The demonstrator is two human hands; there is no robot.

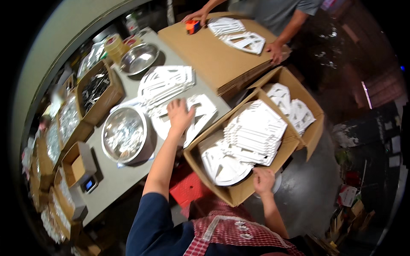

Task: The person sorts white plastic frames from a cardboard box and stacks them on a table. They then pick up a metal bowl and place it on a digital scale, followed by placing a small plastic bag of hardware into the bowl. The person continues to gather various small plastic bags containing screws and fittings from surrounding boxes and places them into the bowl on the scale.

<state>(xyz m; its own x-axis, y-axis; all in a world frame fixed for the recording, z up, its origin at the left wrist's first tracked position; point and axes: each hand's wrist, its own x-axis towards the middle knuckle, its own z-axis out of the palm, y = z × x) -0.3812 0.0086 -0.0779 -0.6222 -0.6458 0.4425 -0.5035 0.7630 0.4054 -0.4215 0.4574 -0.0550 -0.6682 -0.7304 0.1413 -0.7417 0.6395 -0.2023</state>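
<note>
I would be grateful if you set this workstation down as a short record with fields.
Left hand: spread over white openwork parts on the table, apparently touching them
Right hand: at the near edge of a carton; grip unclear
Carton contents: a leaning stack of white parts
Metal bowls: one with small clear packets, another farther back
Across the table: a co-worker's hands at flat cardboard

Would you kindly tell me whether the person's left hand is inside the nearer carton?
No, the left hand is over white parts on the table, outside the nearer carton.
</note>
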